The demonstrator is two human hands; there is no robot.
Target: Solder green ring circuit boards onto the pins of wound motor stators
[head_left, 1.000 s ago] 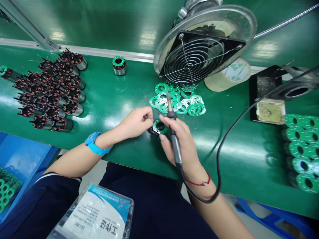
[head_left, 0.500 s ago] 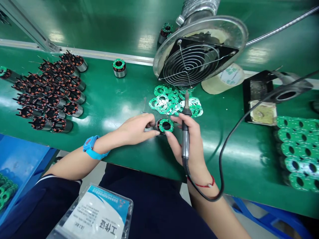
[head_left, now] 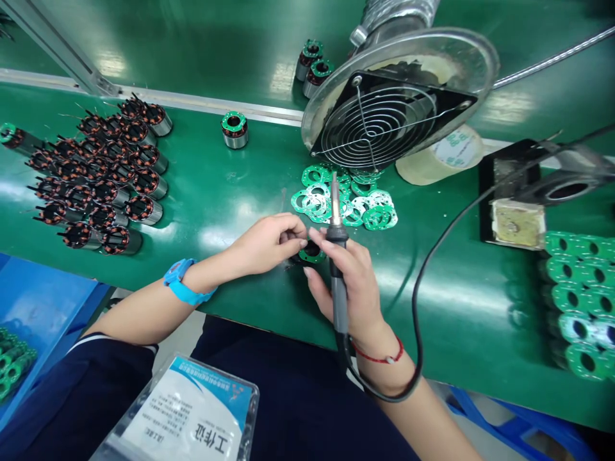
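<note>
A motor stator (head_left: 312,255) with a green ring-shaped circuit board on its end sits between my hands, partly covered by fingers. My left hand (head_left: 275,244) is closed at the stator's left edge, thumb and forefinger pinched together. Whether a wire lies in that pinch is too small to tell. My right hand (head_left: 353,282) grips a soldering iron (head_left: 339,282), its tip pointing up and away from the stator. The right fingertips reach over the stator's upper edge, with the thumb apart below. Just beyond lies a loose pile of green ring boards (head_left: 317,203).
A round fume extractor fan (head_left: 369,131) hangs low over the boards. Wound stators (head_left: 103,173) crowd the left, and one boarded stator (head_left: 234,131) stands alone. At right are a tape roll (head_left: 442,157), an iron stand with sponge (head_left: 519,224) and rows of boarded stators (head_left: 581,301). The iron's cord (head_left: 418,320) loops over my right forearm.
My right hand with the soldering iron has moved left, its fingertips now over the stator's top edge. The left fingers have come into a tighter pinch there, and the stator is more covered.
</note>
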